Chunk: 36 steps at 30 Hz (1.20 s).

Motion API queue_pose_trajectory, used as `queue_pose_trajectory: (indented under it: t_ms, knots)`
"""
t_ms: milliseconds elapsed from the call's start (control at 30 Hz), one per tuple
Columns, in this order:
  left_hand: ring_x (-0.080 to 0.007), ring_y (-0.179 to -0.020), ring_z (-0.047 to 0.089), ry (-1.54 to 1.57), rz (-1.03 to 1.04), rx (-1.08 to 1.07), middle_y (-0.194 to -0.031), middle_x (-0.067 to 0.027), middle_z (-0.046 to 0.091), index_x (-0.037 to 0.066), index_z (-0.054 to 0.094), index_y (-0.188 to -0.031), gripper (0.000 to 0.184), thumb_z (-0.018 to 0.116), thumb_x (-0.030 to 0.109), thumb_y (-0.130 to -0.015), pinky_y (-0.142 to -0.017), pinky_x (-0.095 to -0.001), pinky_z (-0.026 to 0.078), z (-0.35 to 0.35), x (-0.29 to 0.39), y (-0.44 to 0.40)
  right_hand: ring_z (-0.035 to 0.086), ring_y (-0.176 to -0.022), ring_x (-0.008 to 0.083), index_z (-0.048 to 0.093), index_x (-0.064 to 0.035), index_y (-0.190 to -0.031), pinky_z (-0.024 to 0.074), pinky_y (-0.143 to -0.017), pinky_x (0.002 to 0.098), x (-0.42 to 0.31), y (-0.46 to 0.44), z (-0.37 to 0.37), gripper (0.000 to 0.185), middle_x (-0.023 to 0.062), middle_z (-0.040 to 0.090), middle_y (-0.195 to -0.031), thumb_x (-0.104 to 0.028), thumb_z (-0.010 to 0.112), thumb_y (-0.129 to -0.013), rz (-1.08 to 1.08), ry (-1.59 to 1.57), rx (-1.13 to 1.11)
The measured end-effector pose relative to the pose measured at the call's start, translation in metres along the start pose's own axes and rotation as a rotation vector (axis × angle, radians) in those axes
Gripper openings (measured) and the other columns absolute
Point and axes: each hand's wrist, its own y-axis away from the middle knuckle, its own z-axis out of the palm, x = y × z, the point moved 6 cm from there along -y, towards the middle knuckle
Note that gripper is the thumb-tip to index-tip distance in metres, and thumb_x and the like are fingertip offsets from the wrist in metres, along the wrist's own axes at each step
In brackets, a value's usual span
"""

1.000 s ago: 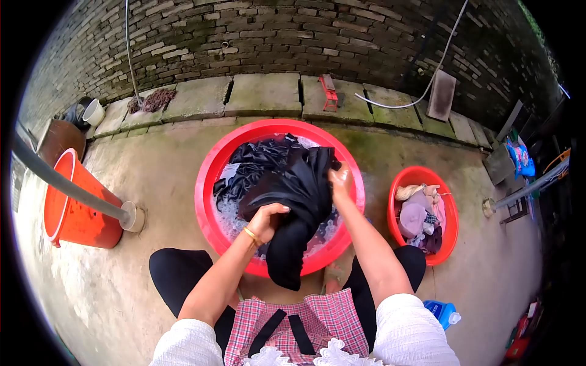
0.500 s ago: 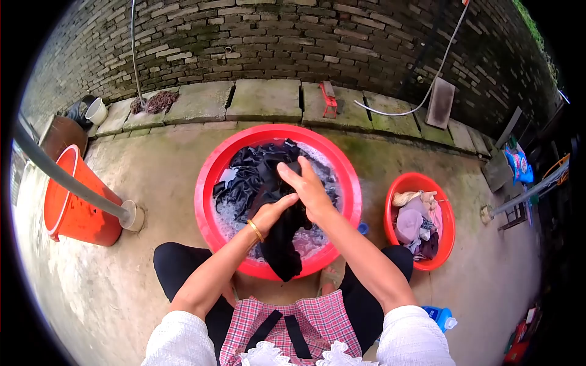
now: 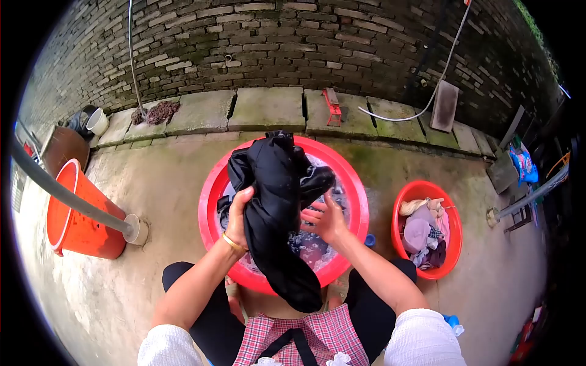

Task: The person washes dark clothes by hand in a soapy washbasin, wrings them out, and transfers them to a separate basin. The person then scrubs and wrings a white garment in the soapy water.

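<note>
A bundled wet black garment (image 3: 271, 189) is raised over a large pink-red basin (image 3: 359, 207), one end hanging past the near rim. My left hand (image 3: 239, 215), with a gold bangle at the wrist, grips the garment's left side, its thumb in front and the other fingers partly hidden. To the right, my right hand (image 3: 325, 221) has its fingers spread and the palm turned toward the cloth. It lies just below a fold that sticks out; whether it touches the cloth I cannot tell. Sudsy water (image 3: 312, 243) shows in the basin.
A smaller red tub (image 3: 456, 244) of light and dark laundry (image 3: 421, 235) sits at the right. At the left stand an orange bucket (image 3: 97, 222) and a slanting grey pole (image 3: 79, 198). Stone slabs (image 3: 265, 110) and a white hose (image 3: 397, 117) run along the brick wall.
The black garment has come up out of the basin in a larger bundle. My hands have moved apart, the left to the garment's left side, the right away from it with fingers spread.
</note>
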Motion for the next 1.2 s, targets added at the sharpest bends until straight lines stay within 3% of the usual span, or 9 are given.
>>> queue_pose_trajectory:
  t_ms: [133, 367, 500, 533, 633, 933, 1067, 1100, 1200]
  knots:
    - [-0.0303, -0.106, 0.057, 0.052, -0.011, -0.035, -0.121, -0.0176, 0.056, -0.002, 0.048, -0.125, 0.059, 0.051, 0.04, -0.084, -0.098, -0.0393, 0.042, -0.002, -0.004, 0.005, 0.047, -0.116, 0.0277, 0.042, -0.0049, -0.13, 0.0407, -0.095, 0.0484, -0.022, 0.017, 0.072, 0.062, 0.0112, 0.053, -0.122, -0.054, 0.041, -0.091, -0.145, -0.093, -0.619]
    - [-0.0297, -0.1, 0.06, -0.02, -0.097, -0.009, -0.113, -0.019, 0.059, -0.003, 0.05, -0.12, 0.054, 0.054, 0.035, -0.082, -0.095, -0.0397, 0.044, -0.005, -0.047, 0.004, 0.054, -0.106, 0.0161, 0.044, -0.0034, -0.129, 0.0422, -0.093, 0.0297, -0.078, 0.065, 0.118, 0.068, 0.0094, 0.056, -0.117, -0.059, 0.034, -0.091, -0.351, 0.021, -0.787]
    - [-0.0258, -0.094, 0.061, -0.143, -0.162, 0.055, -0.107, -0.0149, 0.062, -0.002, 0.055, -0.113, 0.048, 0.055, 0.035, -0.082, -0.088, -0.0355, 0.047, 0.003, -0.048, 0.002, 0.059, -0.091, 0.0172, 0.052, -0.0018, -0.12, 0.0487, -0.081, 0.031, -0.088, 0.02, 0.103, 0.039, 0.007, 0.06, -0.097, -0.027, 0.055, -0.091, -0.417, 0.205, -0.739]
    - [-0.024, -0.091, 0.062, -0.222, -0.182, 0.097, -0.104, -0.0134, 0.063, -0.002, 0.057, -0.11, 0.043, 0.054, 0.032, -0.083, -0.086, -0.0339, 0.048, 0.002, -0.049, 0.001, 0.059, -0.079, 0.0133, 0.061, -0.0023, -0.105, 0.048, -0.071, 0.0279, -0.105, 0.032, 0.103, 0.023, 0.0038, 0.06, -0.085, -0.009, 0.06, -0.082, -1.01, 0.862, -0.562]
    - [-0.0186, -0.083, 0.062, -0.501, -0.163, 0.206, -0.096, -0.0094, 0.064, -0.001, 0.061, -0.1, 0.034, 0.057, 0.027, -0.082, -0.078, -0.0301, 0.05, -0.019, -0.059, -0.015, 0.056, -0.072, 0.0105, 0.066, -0.002, -0.091, 0.0445, -0.067, 0.0249, -0.103, 0.028, 0.094, 0.014, 0.0039, 0.058, -0.076, -0.005, 0.06, -0.078, -1.164, 1.052, -0.374]
    - [-0.021, -0.086, 0.059, -1.089, 0.121, 0.215, -0.094, -0.0135, 0.062, -0.005, 0.056, -0.106, 0.045, 0.058, 0.027, -0.076, -0.078, -0.0307, 0.046, -0.037, -0.07, -0.038, 0.056, -0.063, 0.0179, 0.058, 0.0011, -0.082, 0.0451, -0.06, 0.0327, -0.077, -0.031, 0.037, 0.023, 0.0106, 0.057, -0.068, -0.019, 0.064, -0.071, -1.094, 1.164, 0.108]
    - [-0.0198, -0.095, 0.056, -0.939, 0.031, 0.16, -0.106, -0.0151, 0.058, -0.005, 0.046, -0.118, 0.054, 0.06, 0.026, -0.076, -0.082, -0.0295, 0.045, -0.021, -0.061, -0.035, 0.059, -0.088, 0.0169, 0.058, -0.0055, -0.107, 0.047, -0.079, 0.0287, -0.089, -0.016, 0.049, 0.027, 0.0061, 0.06, -0.096, -0.021, 0.056, -0.085, -0.762, 0.694, -0.329]
    - [-0.0198, -0.095, 0.056, -0.933, 0.037, 0.165, -0.106, -0.0151, 0.058, -0.005, 0.046, -0.118, 0.054, 0.06, 0.026, -0.076, -0.082, -0.0295, 0.045, -0.018, -0.057, -0.034, 0.056, -0.098, 0.0163, 0.055, -0.0037, -0.114, 0.0432, -0.088, 0.0276, -0.076, 0.018, 0.06, 0.034, 0.0093, 0.058, -0.104, -0.028, 0.053, -0.091, -0.196, 0.324, -0.395]
    - [-0.018, -0.097, 0.055, -0.974, 0.088, 0.078, -0.107, -0.0127, 0.057, -0.004, 0.047, -0.118, 0.053, 0.062, 0.023, -0.075, -0.087, -0.0278, 0.043, -0.011, -0.053, -0.037, 0.055, -0.104, 0.0176, 0.048, -0.0018, -0.122, 0.0408, -0.092, 0.0274, -0.08, 0.049, 0.073, 0.048, 0.0105, 0.057, -0.109, -0.036, 0.057, -0.089, -0.293, 0.374, -0.417]
